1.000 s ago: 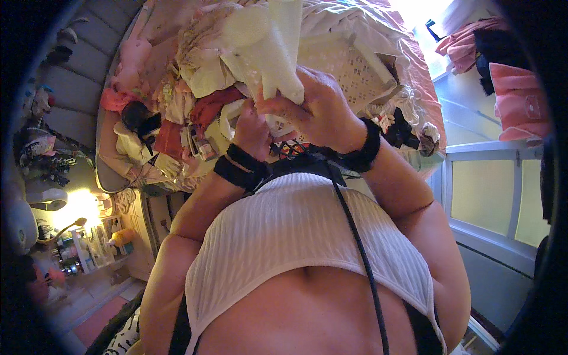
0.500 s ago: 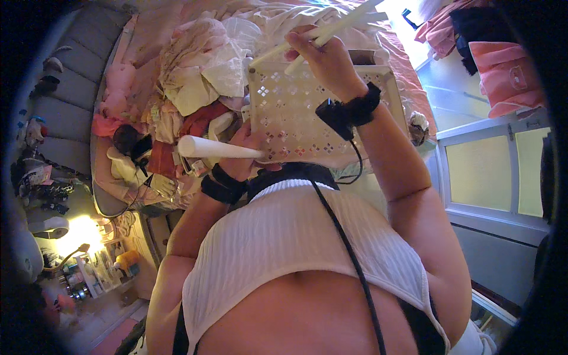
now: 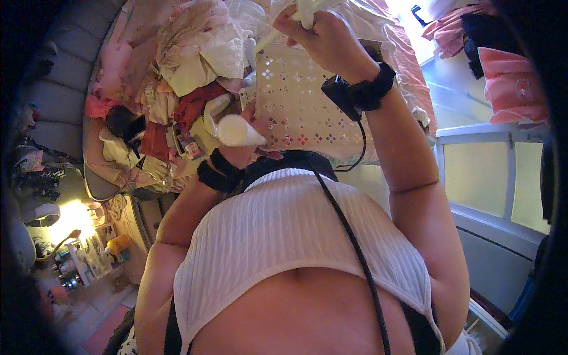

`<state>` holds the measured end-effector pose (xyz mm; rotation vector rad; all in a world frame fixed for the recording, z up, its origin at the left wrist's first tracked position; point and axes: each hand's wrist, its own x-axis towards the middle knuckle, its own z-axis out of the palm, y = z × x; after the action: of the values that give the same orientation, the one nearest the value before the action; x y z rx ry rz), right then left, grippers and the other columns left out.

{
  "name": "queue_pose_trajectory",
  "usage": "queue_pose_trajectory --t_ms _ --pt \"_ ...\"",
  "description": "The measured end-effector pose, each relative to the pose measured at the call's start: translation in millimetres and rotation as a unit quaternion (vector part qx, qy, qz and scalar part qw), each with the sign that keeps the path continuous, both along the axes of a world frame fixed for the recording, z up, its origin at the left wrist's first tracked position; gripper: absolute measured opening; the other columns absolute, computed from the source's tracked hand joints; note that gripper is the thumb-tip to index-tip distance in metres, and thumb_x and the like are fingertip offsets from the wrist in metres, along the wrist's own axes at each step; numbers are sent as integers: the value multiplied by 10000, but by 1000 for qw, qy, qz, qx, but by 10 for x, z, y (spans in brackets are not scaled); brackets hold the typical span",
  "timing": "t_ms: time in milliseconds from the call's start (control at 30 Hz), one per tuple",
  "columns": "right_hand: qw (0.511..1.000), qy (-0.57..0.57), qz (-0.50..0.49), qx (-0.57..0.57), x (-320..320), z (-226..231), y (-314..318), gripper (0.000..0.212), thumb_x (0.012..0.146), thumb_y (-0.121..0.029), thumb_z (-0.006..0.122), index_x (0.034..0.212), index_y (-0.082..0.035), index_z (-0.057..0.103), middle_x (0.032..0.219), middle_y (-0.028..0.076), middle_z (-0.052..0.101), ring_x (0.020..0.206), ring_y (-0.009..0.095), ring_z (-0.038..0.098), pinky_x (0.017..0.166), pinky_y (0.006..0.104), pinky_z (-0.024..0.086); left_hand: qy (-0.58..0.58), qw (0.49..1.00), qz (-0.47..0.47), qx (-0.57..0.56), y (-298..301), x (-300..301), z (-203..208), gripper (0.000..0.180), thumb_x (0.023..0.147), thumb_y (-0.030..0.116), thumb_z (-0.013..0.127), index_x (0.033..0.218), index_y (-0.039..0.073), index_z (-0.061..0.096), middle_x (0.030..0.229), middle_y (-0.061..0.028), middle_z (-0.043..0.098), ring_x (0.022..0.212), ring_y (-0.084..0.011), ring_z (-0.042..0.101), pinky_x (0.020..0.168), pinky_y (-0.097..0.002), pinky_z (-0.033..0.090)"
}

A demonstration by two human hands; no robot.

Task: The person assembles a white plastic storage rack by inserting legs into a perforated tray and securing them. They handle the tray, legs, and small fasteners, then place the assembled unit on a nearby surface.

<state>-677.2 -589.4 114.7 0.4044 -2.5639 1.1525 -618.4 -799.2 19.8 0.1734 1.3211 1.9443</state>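
Note:
A white plastic shelf panel (image 3: pixel 302 112) with clover-shaped cutouts is tilted in front of my body. At its near left corner, my left hand (image 3: pixel 239 152) is closed round the edge, with fingers partly hidden. A white tube (image 3: pixel 238 130) sticks up at that corner, its end toward me. Over the panel's far edge, my right hand (image 3: pixel 340 50) is closed on white tubes (image 3: pixel 306 15). One of these slants down left toward the panel's far left corner; the tops run out of the picture.
Rumpled clothes (image 3: pixel 201 53) cover the bed left of the panel, with a dark red cloth (image 3: pixel 198 106) and small items nearer. A lit lamp (image 3: pixel 74 222) stands lower left. Pink cloths (image 3: pixel 515 83) hang at right above a cabinet (image 3: pixel 473 171). A black cable (image 3: pixel 349 231) runs down my front.
My right hand has moved up and slightly right, its tubes now pointing more upward. The tube at my left hand has swung from pointing left to pointing toward me.

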Motion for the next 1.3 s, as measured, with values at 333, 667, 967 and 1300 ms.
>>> queue_pose_trajectory --t_ms 333,667,967,1300 --pt "991 -65 -28 115 -90 263 -131 335 848 -289 596 837 45 594 629 159 583 549 233 566 512 342 442 45 997 34 -60 101 62 66 492 841 107 448 1299 59 276 1044 -120 556 724 -192 637 475 -303 561" --pt "998 14 10 61 10 5 74 269 848 -227 590 948 22 610 786 208 625 717 285 626 633 361 480 47 998 -6 50 267 149 4 491 793 45 399 1274 -20 325 1097 -109 545 964 -174 550 824 -289 474" --pt "988 98 -95 74 542 164 806 285 891 -288 524 1011 -33 565 935 113 604 788 202 608 661 285 478 -36 992 -32 118 77 -483 -146 411 863 215 497 1234 110 352 1084 -135 565 855 -315 634 540 -410 572" --pt "942 -21 -326 -76 1631 65 879 196 806 -198 643 714 -30 604 606 -5 559 558 51 489 498 193 379 266 956 -47 -118 -781 -987 -332 346 653 145 706 944 57 543 982 -151 578 861 -311 606 654 -387 541"
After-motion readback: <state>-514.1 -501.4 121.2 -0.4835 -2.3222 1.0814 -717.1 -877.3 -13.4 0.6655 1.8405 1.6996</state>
